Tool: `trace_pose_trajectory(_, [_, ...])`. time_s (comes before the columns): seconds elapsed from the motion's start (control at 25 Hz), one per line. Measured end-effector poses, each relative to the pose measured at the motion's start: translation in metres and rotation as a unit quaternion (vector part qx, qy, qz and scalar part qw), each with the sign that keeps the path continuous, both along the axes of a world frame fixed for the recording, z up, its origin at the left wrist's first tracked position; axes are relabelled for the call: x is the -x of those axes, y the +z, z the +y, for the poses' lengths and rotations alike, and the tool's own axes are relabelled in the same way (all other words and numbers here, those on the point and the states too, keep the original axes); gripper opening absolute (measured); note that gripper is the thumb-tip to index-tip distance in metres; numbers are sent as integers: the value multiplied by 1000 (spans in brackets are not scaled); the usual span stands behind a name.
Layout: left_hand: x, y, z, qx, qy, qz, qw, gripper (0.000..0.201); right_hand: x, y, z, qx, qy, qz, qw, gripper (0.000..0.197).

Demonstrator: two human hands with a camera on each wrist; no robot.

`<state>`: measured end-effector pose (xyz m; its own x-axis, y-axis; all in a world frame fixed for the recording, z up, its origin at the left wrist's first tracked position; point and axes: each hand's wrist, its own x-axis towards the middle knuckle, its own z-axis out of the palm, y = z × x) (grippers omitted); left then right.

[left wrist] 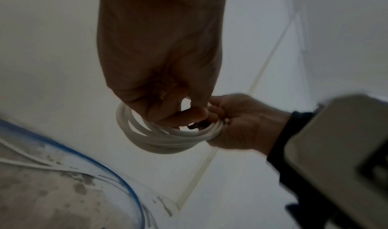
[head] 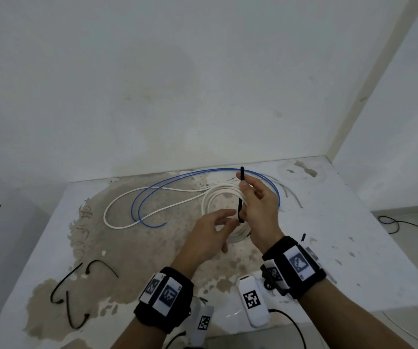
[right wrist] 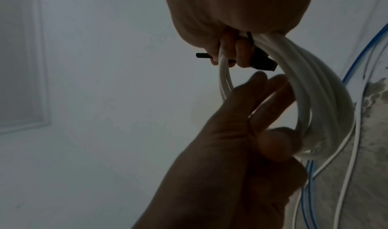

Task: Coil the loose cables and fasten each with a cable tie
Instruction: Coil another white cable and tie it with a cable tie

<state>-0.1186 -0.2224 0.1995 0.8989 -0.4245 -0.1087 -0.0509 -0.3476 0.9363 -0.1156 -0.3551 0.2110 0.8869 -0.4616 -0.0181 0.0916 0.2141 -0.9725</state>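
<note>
White coil (head: 219, 197): several loops of cable, lifted above the desk (head: 328, 222), gathered in the right hand.
Right hand (head: 259, 205): fingers curled round the coil's bundled strands and a black cable tie (head: 240, 197) that stands upright across them.
Left hand (head: 209, 233): fingers loosely extended, reaching inside the loop just beside the tie's lower end; contact seems likely but is blurred.
Blue cable (head: 177, 182): loose on the desk beyond the hands.
Spare ties (head: 76, 298): near left edge.
</note>
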Motion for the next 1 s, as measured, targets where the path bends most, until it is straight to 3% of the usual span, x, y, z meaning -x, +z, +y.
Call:
trace_pose_trajectory(0.12, [-1,9,-8,54,-13,36,998,19,1,3,-2,-6,1,-9,1000,23])
trace_pose_trajectory(0.32, [-4,11,-7,139,31,82,986,35,1,8,-9,-14,-3,-8,1000,22])
trace_pose_trajectory(0.52, [-10,16,-11,161,122,-30,979,7,-2,0,-5,23,5,2,1000,23])
trace_pose_trajectory(0.72, [-17,23,-9,123,192,-197,953,11,-2,0,3,173,-12,-45,984,23])
trace_pose_trajectory(1.0, [-18,28,-13,192,233,-195,933,12,-9,1,6,258,-22,-99,961,24])
